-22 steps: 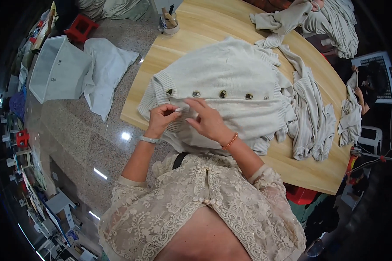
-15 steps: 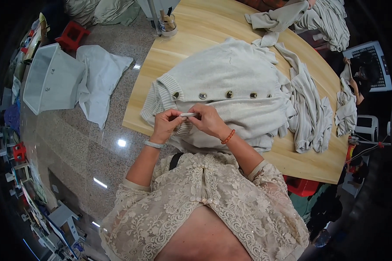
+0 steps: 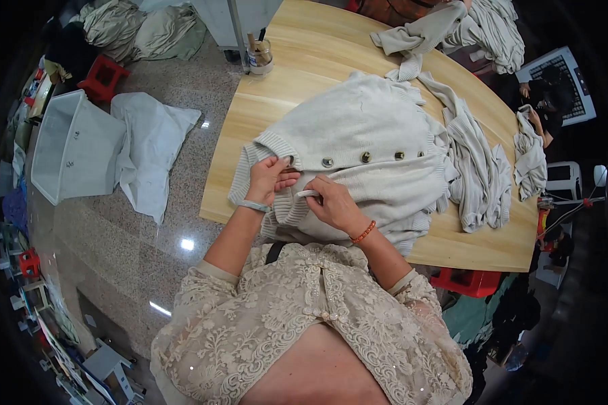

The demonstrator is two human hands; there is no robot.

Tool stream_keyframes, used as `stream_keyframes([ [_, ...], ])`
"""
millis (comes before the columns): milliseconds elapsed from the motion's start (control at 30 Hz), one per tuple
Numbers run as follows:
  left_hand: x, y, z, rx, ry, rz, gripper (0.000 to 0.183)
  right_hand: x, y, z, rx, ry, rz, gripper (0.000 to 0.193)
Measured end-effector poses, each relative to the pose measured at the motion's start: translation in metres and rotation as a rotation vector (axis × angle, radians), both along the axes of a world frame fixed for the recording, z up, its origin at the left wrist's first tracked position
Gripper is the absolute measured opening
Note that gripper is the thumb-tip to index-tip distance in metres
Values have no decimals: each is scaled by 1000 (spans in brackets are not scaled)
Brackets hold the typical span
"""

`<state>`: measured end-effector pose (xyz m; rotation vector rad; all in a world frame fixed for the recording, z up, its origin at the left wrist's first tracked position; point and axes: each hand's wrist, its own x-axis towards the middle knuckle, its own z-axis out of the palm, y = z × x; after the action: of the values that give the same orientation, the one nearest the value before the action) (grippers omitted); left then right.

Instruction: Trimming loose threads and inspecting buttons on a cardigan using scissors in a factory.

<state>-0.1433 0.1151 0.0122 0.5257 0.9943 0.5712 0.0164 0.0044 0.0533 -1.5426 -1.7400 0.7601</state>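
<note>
A pale grey knit cardigan (image 3: 358, 125) lies spread on the table, with a row of dark, shiny buttons along its front. My left hand (image 3: 270, 181) is at the ribbed end of the row. Its thumb and forefinger are closed at the endmost button (image 3: 290, 161), partly covering it, while the other fingers curl loosely. Just to the right, my right hand (image 3: 334, 204) pinches a pale folded edge (image 3: 309, 193), which looks like the cardigan's other front band. A small gap separates the two hands.
The wooden table (image 3: 311, 34) bears more knit pieces (image 3: 476, 162) on the right and a glass jar (image 3: 260, 57) with tools at its far left corner. On the floor at left stand a white bin (image 3: 78, 148) and a white sack (image 3: 159, 148). Another person's hand (image 3: 535, 121) holds knitwear at far right.
My hands have parted. The left has moved up to the endmost button; the right has kept the pale edge and shifted slightly right and nearer. The whole view has also shifted a little.
</note>
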Motion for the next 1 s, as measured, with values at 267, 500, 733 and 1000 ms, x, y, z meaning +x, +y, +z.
stream_keyframes([
  [267,3,-24,-13,322,17,-119,9,-8,8,-6,125,-115,-96,24],
  [500,-2,-28,-6,108,-42,-130,8,-1,9,3,47,-222,-49,32],
  [733,-7,-30,-11,266,8,-172,9,8,10,-5,67,-206,8,34],
  [1000,-8,-57,-8,886,327,-224,28,21,13,-8,18,56,21,31],
])
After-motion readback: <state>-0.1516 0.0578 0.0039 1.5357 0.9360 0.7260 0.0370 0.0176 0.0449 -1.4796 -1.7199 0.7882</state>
